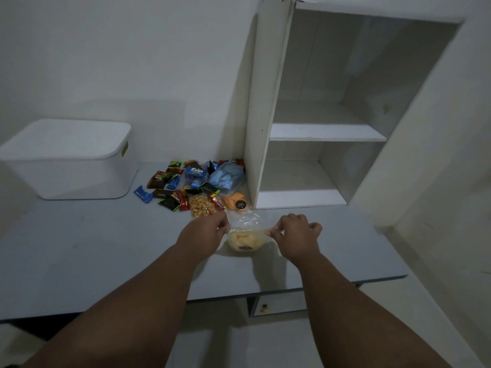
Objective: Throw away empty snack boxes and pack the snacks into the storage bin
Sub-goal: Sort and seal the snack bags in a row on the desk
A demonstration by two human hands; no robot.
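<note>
Head view: both hands are out over the desk (79, 248), working on one chip bag (245, 241).

- Left hand (210, 227): pinches the bag's left top edge. Its fingertips are mostly hidden behind the knuckles.
- Right hand (297, 232): pinches the right top edge between thumb and forefinger, with the other fingers curled.
- Chip bag: clear, with pale chips in the bottom. It sits near the middle of the desk between the hands, its neck stretched across. I cannot tell whether it rests on the desk or hangs just above it.
- Snacks (194, 184): a loose pile of wrapped bars and small bags at the back of the desk, against the side panel of the shelf unit (265, 115) and just behind the chip bag.
- Bin (66, 168): at the left rear of the desk, well apart from the pile. Its lid (69, 136) is on.

Progress, my judgement: packing has barely begun, if at all. The whole pile lies outside the bin and the lid is not yet off. The bin walls are opaque, so I cannot tell what is inside. No snack box is in view, so I cannot say whether the boxes are already discarded.

Left to do: lift the lid, carry the chip bag and every item in the pile across to the bin, and close it.
</note>
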